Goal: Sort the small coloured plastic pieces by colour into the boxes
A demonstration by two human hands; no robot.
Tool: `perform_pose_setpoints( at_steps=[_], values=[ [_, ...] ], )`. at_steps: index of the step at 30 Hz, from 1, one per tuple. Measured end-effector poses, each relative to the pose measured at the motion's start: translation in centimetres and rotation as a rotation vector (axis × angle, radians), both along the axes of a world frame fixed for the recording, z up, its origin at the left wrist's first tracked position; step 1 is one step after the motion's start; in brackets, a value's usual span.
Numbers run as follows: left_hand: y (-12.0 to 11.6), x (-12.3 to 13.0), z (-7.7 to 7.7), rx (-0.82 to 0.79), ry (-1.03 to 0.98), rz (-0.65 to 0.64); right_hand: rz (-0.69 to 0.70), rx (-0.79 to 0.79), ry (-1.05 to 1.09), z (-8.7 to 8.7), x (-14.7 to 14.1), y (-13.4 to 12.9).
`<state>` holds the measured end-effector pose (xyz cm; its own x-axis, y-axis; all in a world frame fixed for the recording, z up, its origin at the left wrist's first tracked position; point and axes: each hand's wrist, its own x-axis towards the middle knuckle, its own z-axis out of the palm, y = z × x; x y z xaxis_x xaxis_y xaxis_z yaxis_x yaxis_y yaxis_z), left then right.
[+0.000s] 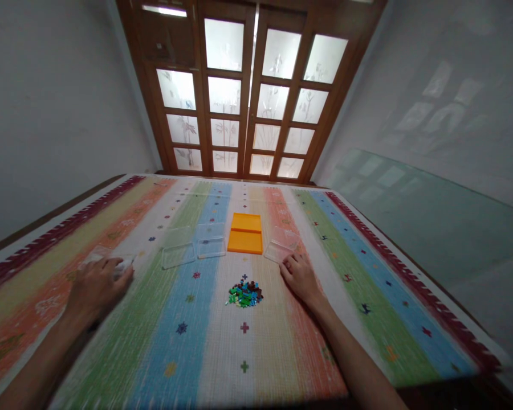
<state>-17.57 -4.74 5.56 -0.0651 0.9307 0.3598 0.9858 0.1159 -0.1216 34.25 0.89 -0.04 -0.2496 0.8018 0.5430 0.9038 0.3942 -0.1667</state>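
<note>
On the left, my left hand (98,282) is closed round a clear plastic box (126,261), its fingers covering much of it. My right hand (300,274) has curled fingers and grips the near right corner of an open clear plastic box (277,250). Between the hands lies a small heap of tiny building bricks (245,294), in green, blue and dark brown. Beyond the heap an orange tray (245,241) lies opened flat in two halves. Two more open clear boxes, one further left (178,256) and one beside the tray (211,247), stand left of it.
A striped, patterned tablecloth (188,341) covers the table. Pale walls rise on both sides, and a glass panel (414,210) leans along the right one. Wooden doors with frosted panes (224,97) stand behind the table's far edge.
</note>
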Motion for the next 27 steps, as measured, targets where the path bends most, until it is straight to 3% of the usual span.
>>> perform_pose_setpoints(
  at_steps=[3, 7, 11, 14, 17, 20, 23, 27],
  values=[
    [-0.2, 0.0, -0.3, -0.079, 0.017, 0.003, 0.002, -0.017, 0.013, -0.1, 0.0, 0.0],
    [-0.2, -0.1, -0.8, -0.045, 0.024, -0.023, 0.028, -0.022, 0.087, 0.1, 0.0, -0.2],
    [-0.6, -0.8, -0.5, 0.135, 0.012, -0.089, 0.008, 0.046, 0.177, 1.0, -0.3, -0.8],
    [-0.9, -0.2, 0.9, 0.339, -0.007, -0.209, 0.063, 0.086, 0.213, 2.2, -1.2, -1.8],
    [-1.1, 3.1, 2.7, 0.441, -0.09, -0.409, 0.203, 0.103, 0.236, 3.9, -3.6, -3.6],
    [-1.5, 8.9, 3.5, 0.44, -0.194, -0.695, 0.351, 0.179, 0.233, 5.5, -7.2, -5.7],
    [-1.8, 14.6, 3.0, 0.381, -0.219, -0.954, 0.448, 0.237, 0.213, 6.3, -10.2, -7.5],
    [-1.8, 19.3, 1.9, 0.297, -0.329, -1.091, 0.498, 0.261, 0.133, 6.4, -11.2, -8.4]
  ],
)
